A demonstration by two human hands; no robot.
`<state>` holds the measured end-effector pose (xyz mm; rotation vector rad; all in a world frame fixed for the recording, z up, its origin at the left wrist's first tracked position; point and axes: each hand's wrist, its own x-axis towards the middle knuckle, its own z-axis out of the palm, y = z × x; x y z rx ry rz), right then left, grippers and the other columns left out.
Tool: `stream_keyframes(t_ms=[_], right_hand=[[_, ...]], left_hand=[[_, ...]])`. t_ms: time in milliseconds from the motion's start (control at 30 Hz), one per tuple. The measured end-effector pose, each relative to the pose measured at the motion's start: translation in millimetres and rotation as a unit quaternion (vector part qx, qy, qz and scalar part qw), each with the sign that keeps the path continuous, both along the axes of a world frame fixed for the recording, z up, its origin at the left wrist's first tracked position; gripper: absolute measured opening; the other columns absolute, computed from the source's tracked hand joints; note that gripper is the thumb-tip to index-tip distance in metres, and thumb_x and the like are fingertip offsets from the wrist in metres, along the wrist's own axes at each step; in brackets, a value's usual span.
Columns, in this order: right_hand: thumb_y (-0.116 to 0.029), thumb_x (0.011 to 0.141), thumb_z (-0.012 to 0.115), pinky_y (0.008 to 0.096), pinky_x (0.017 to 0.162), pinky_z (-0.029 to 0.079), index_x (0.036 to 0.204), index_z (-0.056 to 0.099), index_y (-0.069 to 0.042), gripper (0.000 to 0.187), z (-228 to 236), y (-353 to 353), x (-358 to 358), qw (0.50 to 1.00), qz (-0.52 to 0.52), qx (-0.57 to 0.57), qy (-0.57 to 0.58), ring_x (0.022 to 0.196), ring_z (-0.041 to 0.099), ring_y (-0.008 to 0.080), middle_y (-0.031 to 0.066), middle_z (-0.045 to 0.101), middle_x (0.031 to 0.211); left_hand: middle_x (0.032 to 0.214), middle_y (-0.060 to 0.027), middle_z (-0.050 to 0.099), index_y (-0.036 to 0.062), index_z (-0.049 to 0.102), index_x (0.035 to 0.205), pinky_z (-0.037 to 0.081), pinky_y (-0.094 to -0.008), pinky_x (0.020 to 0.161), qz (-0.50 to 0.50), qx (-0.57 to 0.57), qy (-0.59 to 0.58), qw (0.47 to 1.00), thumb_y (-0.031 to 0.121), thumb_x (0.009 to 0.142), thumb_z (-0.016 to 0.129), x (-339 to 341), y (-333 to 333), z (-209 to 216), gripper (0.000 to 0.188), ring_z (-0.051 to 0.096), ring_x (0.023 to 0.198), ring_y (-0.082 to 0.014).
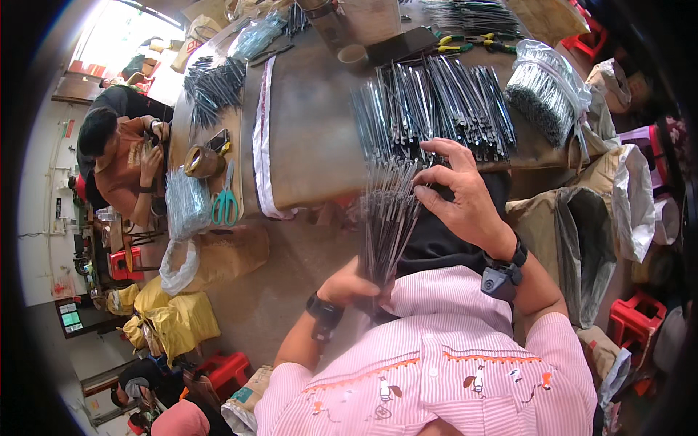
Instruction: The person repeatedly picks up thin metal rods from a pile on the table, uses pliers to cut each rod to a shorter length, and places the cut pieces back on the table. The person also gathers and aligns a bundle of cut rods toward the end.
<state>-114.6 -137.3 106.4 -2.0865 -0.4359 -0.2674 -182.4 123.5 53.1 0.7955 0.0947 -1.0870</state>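
Note:
My left hand [356, 287] is wrapped around the lower part of an upright bundle of thin metal strips [389, 218], which fans out toward its top. At the bundle's upper right edge, the thumb and a finger of my right hand [458, 196] pinch close together on what looks like one strip; another finger is raised above them. The strips have small thicker ends. Just beyond, a wide row of similar dark metal strips [443, 102] lies side by side along the table's near edge. Blur hides some of the bundle's top.
On the table [313, 131] are a plastic bag of strips [549, 91], yellow-handled pliers [454, 45], a white band [263, 138], teal scissors [225, 200] and a tape roll [203, 161]. A co-worker [123, 145] sits at left. Sacks [582, 240] and a red stool [636, 323] stand at right.

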Motion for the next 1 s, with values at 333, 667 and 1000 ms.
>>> stream_keyframes(t_ms=[333, 667, 1000], right_hand=[[-0.017, 0.077, 0.070, 0.0457, 0.108, 0.032, 0.086, 0.072, -0.004, 0.016, -8, -10, 6, 0.998, 0.032, -0.059, 0.018, 0.128, 0.042, 0.0398, 0.0208, 0.056, 0.127], [-0.016, 0.085, 0.065, 0.0411, 0.105, 0.036, 0.095, 0.067, 0.003, 0.021, -15, -21, 11, 0.991, -0.018, 0.075, 0.111, 0.122, 0.047, 0.0354, 0.0215, 0.053, 0.129], [-0.022, 0.083, 0.072, 0.0402, 0.102, 0.038, 0.091, 0.068, 0.000, 0.024, -18, -31, 5, 0.972, -0.114, 0.161, 0.125, 0.122, 0.048, 0.0346, 0.0220, 0.053, 0.128]], left_hand=[[0.084, -0.0109, 0.062, -0.0031, 0.055, 0.111, 0.051, -0.0319, 0.059, -0.018, 0.059, -0.017, 0.998, 0.011, 0.060, 0.077, 2, -6, 11, 0.056, 0.062, 0.068, -0.0211], [0.084, -0.0098, 0.063, -0.0026, 0.056, 0.110, 0.051, -0.0311, 0.060, -0.044, 0.082, -0.050, 0.994, 0.009, 0.061, 0.076, 4, -7, 13, 0.054, 0.062, 0.066, -0.0204], [0.085, -0.0046, 0.063, -0.0006, 0.059, 0.104, 0.049, -0.0283, 0.067, -0.056, 0.163, -0.091, 0.981, 0.007, 0.063, 0.073, 3, -7, 19, 0.044, 0.059, 0.073, -0.0142]])
